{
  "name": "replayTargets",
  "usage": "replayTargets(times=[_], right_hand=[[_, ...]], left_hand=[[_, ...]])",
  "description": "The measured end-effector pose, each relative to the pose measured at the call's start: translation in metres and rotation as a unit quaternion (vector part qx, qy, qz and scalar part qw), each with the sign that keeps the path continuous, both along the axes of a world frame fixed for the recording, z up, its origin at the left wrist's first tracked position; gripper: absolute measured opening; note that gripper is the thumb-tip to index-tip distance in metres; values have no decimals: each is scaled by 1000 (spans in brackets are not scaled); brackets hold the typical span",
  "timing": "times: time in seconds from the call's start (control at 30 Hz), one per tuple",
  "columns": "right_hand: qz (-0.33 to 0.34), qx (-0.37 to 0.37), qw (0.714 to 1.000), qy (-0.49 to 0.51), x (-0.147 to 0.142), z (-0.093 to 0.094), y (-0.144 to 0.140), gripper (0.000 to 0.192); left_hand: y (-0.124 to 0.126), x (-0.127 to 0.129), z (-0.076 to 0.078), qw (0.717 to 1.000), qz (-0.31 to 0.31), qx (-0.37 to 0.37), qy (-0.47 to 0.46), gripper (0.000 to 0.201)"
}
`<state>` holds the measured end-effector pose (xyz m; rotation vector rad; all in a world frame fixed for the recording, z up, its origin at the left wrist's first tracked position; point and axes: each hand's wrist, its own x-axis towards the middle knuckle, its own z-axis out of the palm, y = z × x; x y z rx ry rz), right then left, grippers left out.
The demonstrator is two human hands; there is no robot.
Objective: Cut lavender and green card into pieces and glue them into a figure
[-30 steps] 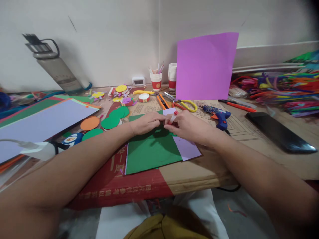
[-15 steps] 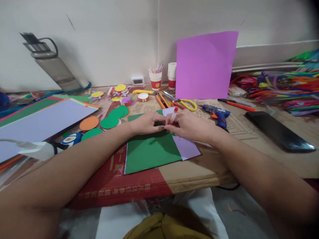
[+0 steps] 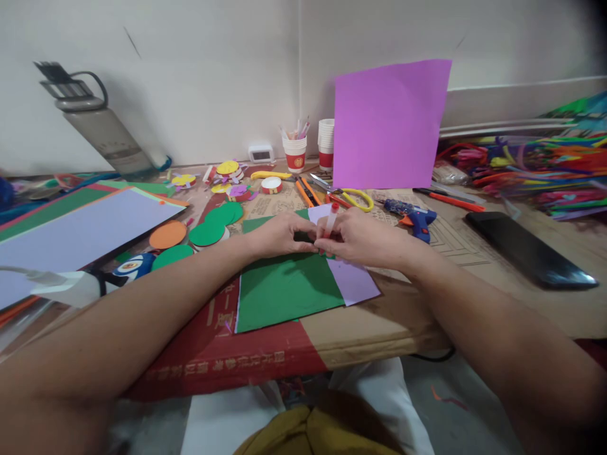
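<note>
My right hand (image 3: 367, 239) grips a pen (image 3: 332, 218) with a pale barrel and a red end, held upright between the fingers. Its tip is hidden by the fingers. Close against it, my left hand (image 3: 282, 236) rests over the sheets with bent fingers; the thumb and fingertips come together beside the right hand, and what they hold, if anything, is hidden. Beneath both hands lies a green sheet (image 3: 289, 291), on top of a lilac sheet (image 3: 356, 284) that sticks out to the right. Small green bits show under the right fingers.
Green discs (image 3: 207, 234) and an orange disc (image 3: 167, 234) lie on the left. Scissors (image 3: 358, 200), an orange-handled cutter (image 3: 307, 191) and a blue glue gun (image 3: 420, 222) lie beyond the hands. A phone (image 3: 528, 248) is on the right. A purple sheet (image 3: 391, 126) stands against the wall.
The view has shifted very slightly. Both hands stay together over the sheets, with the pen still in the right hand; the fingertips have moved only a little.
</note>
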<state>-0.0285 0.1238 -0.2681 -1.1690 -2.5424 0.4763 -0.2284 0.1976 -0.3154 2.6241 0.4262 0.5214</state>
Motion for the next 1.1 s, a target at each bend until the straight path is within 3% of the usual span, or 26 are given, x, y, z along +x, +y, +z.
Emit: replayTargets(times=[0.87,1.1], right_hand=[[-22,-68,996,-55,7,9,3,21],[-45,-113,992,-33,8,15,2,19]], left_hand=[[0,0,2,1000,4,-23,13,18],[1,0,3,999,-37,-7,17,17]])
